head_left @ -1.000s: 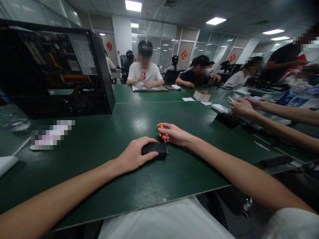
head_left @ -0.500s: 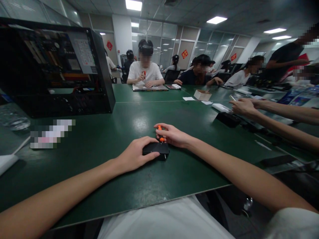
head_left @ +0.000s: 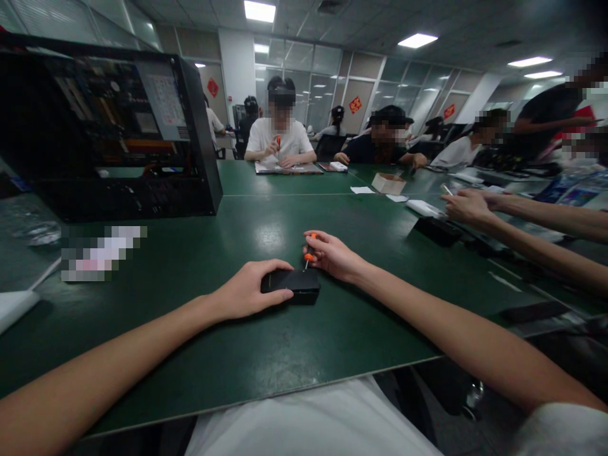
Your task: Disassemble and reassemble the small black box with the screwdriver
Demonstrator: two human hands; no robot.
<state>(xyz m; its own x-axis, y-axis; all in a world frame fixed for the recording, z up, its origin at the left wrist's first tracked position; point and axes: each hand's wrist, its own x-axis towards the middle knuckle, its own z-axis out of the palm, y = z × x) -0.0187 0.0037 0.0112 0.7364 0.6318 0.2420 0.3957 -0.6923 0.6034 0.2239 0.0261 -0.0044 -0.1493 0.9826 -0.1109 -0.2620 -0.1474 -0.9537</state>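
Green covers the counter from the left edge of the frame to the right, with an open black computer case in the upper left. At centre, the left hand lies flat, fingers extended, pressing on the small black box — it should bear down firmly so the box cannot slide. Just right of centre, the right hand pinches an orange-handled screwdriver, tip at the box's far edge; keeping the shaft upright and turning lightly looks wise. Another person's hands work at the right.
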